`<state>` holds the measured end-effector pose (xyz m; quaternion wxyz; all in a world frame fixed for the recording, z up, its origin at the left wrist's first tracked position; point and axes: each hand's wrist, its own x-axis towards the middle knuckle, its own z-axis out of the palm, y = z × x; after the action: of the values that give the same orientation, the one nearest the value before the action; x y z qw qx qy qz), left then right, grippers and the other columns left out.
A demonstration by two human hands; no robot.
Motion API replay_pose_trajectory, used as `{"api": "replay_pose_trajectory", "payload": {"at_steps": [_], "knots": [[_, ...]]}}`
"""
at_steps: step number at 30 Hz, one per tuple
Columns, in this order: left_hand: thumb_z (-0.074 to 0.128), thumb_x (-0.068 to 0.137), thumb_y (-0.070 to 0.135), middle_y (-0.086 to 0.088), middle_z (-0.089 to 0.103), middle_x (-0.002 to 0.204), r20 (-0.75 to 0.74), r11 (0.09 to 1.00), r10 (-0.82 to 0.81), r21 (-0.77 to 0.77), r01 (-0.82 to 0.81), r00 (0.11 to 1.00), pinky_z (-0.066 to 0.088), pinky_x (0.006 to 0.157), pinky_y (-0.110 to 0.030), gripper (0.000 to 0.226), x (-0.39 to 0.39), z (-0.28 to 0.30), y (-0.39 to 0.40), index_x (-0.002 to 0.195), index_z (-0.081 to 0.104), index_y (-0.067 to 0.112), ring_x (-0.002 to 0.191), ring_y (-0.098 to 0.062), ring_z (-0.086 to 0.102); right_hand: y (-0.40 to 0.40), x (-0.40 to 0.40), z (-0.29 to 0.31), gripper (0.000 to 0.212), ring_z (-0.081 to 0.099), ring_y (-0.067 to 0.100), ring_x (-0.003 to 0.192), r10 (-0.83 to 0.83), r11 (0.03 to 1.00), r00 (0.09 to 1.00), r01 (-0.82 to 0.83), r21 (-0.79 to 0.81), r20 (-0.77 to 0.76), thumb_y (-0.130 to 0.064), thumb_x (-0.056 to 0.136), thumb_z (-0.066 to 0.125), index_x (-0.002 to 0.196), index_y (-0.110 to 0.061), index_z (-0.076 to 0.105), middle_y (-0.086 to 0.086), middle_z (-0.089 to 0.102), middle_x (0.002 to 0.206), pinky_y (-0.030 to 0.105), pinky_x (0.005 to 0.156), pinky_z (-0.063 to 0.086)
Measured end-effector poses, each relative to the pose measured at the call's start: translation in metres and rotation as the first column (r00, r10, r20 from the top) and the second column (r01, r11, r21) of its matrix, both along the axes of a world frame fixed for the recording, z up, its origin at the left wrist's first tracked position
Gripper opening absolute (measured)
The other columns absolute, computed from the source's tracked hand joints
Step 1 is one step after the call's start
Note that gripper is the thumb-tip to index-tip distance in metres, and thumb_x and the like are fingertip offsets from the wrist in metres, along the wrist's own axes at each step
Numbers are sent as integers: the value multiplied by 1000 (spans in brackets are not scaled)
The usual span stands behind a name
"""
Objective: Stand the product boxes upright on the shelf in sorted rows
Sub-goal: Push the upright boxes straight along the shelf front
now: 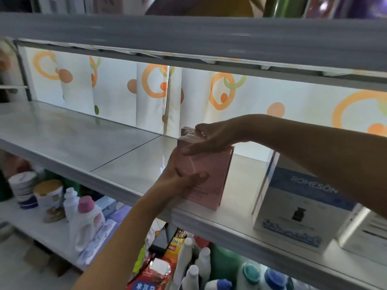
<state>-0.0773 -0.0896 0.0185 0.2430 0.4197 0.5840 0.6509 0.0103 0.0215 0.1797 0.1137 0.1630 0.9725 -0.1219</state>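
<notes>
— Where do we find the pink boxes (206, 174)?

— Upright near the front edge of the shelf (69, 135), a row packed front to back.

— And our hands?

— Our left hand (180, 177), reaching up from 7 o'clock, grips the front box, thumb across its face. Our right hand (211, 137), entering from 3 o'clock, lies over the tops, fingers curled on the far edge.

— Neighbours?

— At 4 o'clock of the pink row, well apart, stands a blue-and-white box (297, 208) marked ROMESON.
</notes>
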Motion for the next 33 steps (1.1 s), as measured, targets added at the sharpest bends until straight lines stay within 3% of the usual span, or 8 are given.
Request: {"api": "replay_pose_trajectory", "payload": {"at_steps": [3,10,15,20,24,27,29,33], "knots": [[91,61,35,5,66,116,-85,999,39,7,-39,996,58,77,-28,90,-5,7,3,136,42,27,101,-10,68,-1,2,-2,102,67,24,99,12,999,999,-10,52,-32,-92,49,59,119,-19,51,3,66,112,45,93,55],[87,42,64,15,69,105,-127,989,63,-124,-79,990,58,76,-27,98,-2,11,11,126,48,35,95,-9,69,8,13,-8,69,67,17,91,-65,998,983,64,-14,-170,-70,70,70,116,-21,53,-1,66,107,35,83,59],[85,43,64,8,68,112,-146,991,30,-121,-48,989,57,88,-39,96,9,7,6,126,49,32,102,-14,66,2,24,-9,61,70,19,86,-39,999,985,35,-27,-169,-70,87,48,111,-15,59,4,70,102,27,72,57],[86,55,55,14,68,107,-181,993,24,-106,-44,983,56,83,-27,80,20,5,2,123,49,35,98,-6,66,-2,38,-8,89,68,23,86,-63,996,994,69,63,-87,-83,84,24,105,-8,65,18,69,102,42,91,53],[84,61,53,22,65,102,-233,993,29,-100,-54,972,50,65,-9,65,24,9,2,115,50,41,89,5,65,-27,63,-2,67,60,19,103,-124,981,859,180,66,-497,-70,94,24,122,-17,55,7,62,119,34,91,40],[82,61,56,16,68,104,-235,996,24,-82,-44,972,52,66,-12,71,22,6,2,121,52,33,90,1,67,-57,97,-28,64,18,16,148,-170,969,645,249,-5,-745,-53,101,33,154,-21,21,-1,20,163,28,116,13],[80,66,55,12,70,104,-237,996,23,-73,-41,971,55,70,-16,65,21,4,1,120,55,28,92,-2,68,-77,117,-66,70,-14,5,149,-190,961,618,277,-14,-763,-48,102,32,156,-25,-6,-11,-12,164,21,113,-10],[53,78,71,14,68,87,-243,997,69,-27,-78,968,50,60,-10,46,34,13,-2,101,57,32,80,-5,67,-92,123,-141,79,-23,0,145,-337,932,564,316,-180,-754,-39,102,41,151,-33,-21,-18,-25,159,25,118,-6]]}}
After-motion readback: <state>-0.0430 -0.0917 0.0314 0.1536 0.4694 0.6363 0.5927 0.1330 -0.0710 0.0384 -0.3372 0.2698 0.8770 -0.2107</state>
